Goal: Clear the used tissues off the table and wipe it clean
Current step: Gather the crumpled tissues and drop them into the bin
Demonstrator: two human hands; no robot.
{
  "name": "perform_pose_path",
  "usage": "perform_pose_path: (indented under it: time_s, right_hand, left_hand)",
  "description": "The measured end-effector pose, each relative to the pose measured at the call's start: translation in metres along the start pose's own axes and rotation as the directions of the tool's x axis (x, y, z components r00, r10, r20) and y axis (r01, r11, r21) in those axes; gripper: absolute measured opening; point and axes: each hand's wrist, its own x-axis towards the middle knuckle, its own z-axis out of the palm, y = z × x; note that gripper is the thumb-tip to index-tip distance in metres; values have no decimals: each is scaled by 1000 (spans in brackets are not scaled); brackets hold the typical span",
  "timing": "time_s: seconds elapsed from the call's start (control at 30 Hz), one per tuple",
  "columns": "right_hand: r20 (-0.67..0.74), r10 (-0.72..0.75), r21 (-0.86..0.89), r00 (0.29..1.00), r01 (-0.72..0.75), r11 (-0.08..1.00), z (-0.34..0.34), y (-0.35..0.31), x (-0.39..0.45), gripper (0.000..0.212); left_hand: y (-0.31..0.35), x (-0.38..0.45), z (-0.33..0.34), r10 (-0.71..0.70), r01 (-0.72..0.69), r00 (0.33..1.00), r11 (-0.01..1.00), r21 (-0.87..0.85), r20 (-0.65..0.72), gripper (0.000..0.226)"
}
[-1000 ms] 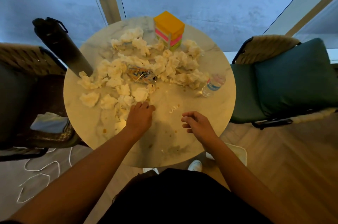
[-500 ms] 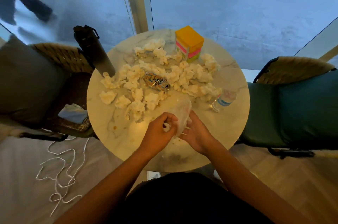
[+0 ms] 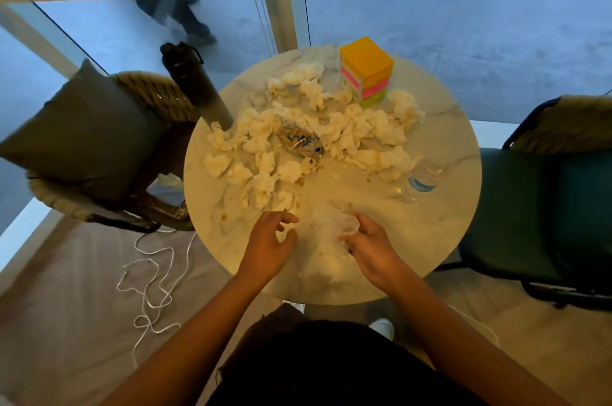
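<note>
Many crumpled tissues (image 3: 298, 137) sprawl left-to-right across table (image 3: 440, 233).

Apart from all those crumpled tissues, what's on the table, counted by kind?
Flask: 1
Water bottle: 1
Sticky-note block: 1
Snack wrapper: 1
Clear plastic bag, held by the right hand: 1
Total: 5

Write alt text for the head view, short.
A person's right hand grips a clear plastic bag at the near edge of a round marble table; the left hand hovers beside it, fingers loosely curled. Crumpled tissues cover the far half.
</note>
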Motion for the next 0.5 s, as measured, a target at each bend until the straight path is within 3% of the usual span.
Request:
perform_pose_path:
  time_s: [0.1,0.27,0.4,0.5]
  right_hand:
    - [-47,4,-18,999,-5,1000,-8,1,0,11]
    - [-191,30,15,981,-27,1000,-4,7,1,19]
    - [-331,84,178,940,-25,984,11,10,0,28]
    - [-434,128,295,892,6,956,22,11,-1,27]
  left_hand:
    - [-19,31,-17,53,-57,998,994,97,46,22]
    - [-43,99,-33,95,-106,994,959,263,56,27]
    - [-59,138,-35,48,-150,973,875,461,226,51]
    - [-69,155,-37,78,-256,932,833,490,354,56]
